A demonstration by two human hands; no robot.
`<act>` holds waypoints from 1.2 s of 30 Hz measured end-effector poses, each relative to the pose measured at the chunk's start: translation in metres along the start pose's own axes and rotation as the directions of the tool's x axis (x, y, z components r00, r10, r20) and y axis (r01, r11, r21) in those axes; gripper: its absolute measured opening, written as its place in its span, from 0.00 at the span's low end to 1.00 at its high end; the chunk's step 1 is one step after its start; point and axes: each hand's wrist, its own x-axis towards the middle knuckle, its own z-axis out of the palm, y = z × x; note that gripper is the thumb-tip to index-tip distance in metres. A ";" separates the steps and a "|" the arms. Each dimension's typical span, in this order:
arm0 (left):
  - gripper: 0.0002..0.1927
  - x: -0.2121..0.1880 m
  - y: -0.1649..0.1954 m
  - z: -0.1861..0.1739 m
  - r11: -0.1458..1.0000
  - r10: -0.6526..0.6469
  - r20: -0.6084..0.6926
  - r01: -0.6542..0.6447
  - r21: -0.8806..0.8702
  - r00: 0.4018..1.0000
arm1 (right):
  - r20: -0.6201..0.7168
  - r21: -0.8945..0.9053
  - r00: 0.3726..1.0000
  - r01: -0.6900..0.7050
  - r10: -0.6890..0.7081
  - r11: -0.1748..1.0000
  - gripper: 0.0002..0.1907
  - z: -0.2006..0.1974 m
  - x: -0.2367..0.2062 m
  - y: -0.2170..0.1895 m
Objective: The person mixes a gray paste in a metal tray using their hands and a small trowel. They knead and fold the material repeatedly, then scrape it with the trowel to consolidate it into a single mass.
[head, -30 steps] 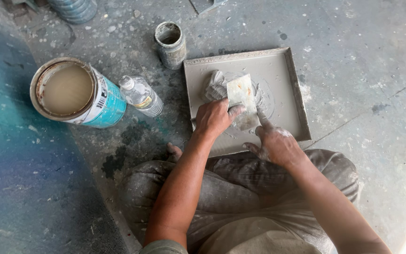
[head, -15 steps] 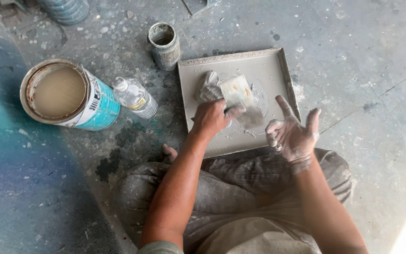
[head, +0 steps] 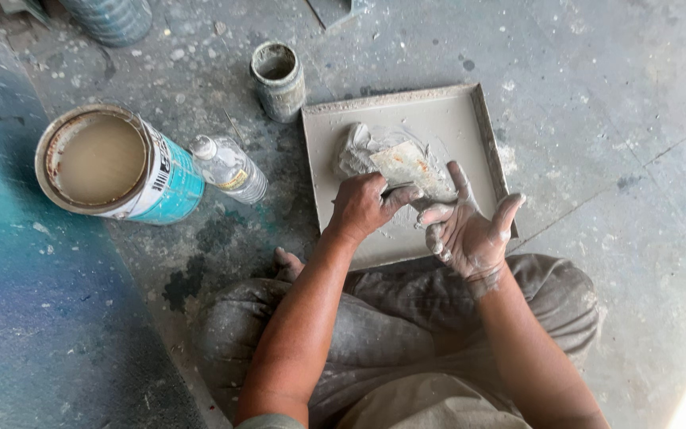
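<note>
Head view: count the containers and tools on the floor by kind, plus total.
Paint can: 1
Small tin: 1
Plastic bottle: 1
Square tray: 1
Putty knife, gripped by the left hand, with the right hand open beside it: 1
Ribbed container at top edge: 1
Total: 6

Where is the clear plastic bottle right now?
In the head view, the clear plastic bottle lies on its side on the floor, left of the square tray, against the large open paint can and below-left of the small tin.

Even, soft daylight, sharp focus throughout, blown-out glare at the lower right corner.
</note>
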 end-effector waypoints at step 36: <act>0.27 0.014 0.033 -0.009 0.940 -0.153 0.601 -0.071 0.333 0.785 | -0.736 -0.671 0.582 -0.693 0.345 -0.263 0.66 0.060 0.057 -0.069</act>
